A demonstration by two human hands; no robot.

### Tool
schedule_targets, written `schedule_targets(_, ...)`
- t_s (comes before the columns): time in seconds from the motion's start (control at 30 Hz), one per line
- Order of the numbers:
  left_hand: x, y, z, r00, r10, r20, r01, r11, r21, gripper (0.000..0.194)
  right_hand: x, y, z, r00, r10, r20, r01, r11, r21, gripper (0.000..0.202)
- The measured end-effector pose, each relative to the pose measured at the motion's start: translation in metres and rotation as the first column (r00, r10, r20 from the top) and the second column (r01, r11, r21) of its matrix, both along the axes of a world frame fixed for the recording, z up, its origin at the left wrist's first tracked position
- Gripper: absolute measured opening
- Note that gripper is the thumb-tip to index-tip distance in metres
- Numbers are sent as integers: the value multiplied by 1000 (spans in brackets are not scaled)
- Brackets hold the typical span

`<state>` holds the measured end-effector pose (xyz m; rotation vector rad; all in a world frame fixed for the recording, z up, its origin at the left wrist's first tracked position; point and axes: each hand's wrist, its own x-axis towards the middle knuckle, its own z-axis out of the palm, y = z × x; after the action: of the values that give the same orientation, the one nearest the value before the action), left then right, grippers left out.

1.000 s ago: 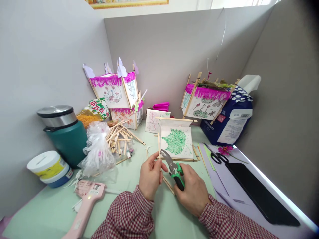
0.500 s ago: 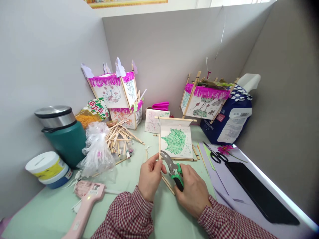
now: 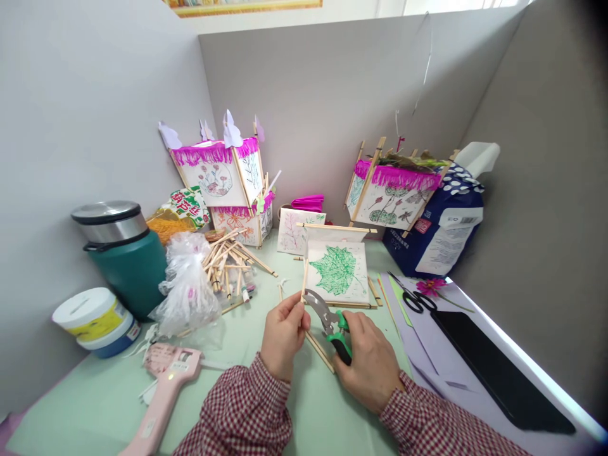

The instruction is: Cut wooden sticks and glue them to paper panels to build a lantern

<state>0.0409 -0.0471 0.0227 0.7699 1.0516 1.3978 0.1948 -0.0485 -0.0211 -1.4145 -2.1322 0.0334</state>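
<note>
My left fingers [image 3: 289, 304] pinch a stick [image 3: 304, 277] | right fingers [image 3: 360, 323] grip cutters [image 3: 329, 323] | blade [image 3: 315, 300] near left fingers: slipping could nick me

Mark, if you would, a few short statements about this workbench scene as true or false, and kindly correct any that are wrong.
1. The right hand holds the green-handled cutters. True.
2. The left hand holds the black scissors. False: the left hand pinches a thin wooden stick, and the black scissors lie to the right, out of both hands.
3. The pink glue gun lies to the left of the left hand. True.
4. The leaf drawing beyond the hands is red. False: the leaf drawing is green.
5. Both sleeves are checked. True.
</note>
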Motion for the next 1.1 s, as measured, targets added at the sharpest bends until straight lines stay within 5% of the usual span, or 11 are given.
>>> schedule_targets(0.4,5,-2,-1,998,2,-67,-2,1000,-1,44,-3,-3,3,999,-40,7,40,998,-57,33)
schedule_targets(0.7,2,2,-1,999,28,-37,-28,1000,9,42,-2,-1,0,1000,-6,-7,6,1000,10,47)
schedule_targets(1.1,1,-1,-3,995,8,-98,-7,1000,16,40,-1,-5,1,998,-35,53,35,999,15,29)
